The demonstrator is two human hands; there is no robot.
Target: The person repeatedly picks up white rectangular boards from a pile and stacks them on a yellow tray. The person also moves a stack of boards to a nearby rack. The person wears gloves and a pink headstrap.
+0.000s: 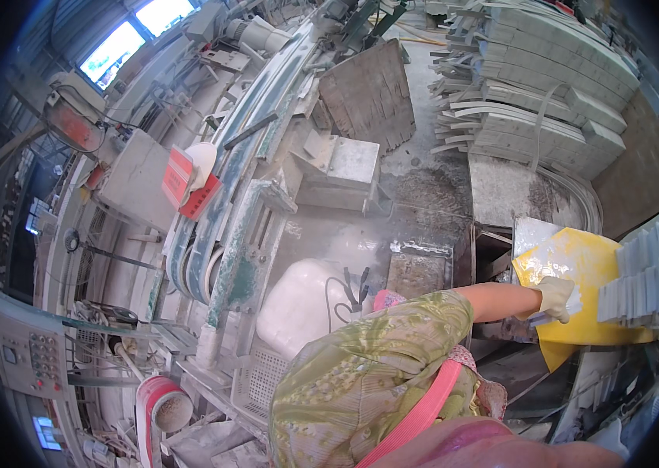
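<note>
My left hand (554, 299), in a pale glove, reaches to the right over a yellow sheet (598, 261). Its fingers are bent round a small pale flat piece (575, 297) that shows at both sides of the glove; what it is exactly I cannot make out. Right of the hand, a stack of thin whitish strips (645, 285) stands on the yellow sheet. My left arm comes out of a green patterned sleeve (376, 335), beside a pink strap (415, 417). My right hand is out of the picture.
Long grey-white slabs (547, 62) are piled at the far right. A belt machine (247, 156) runs along the left, with a control panel (33, 355) at the lower left. A white rounded block (302, 300) and a perforated crate (263, 382) lie near me. A brown board (368, 93) leans farther off.
</note>
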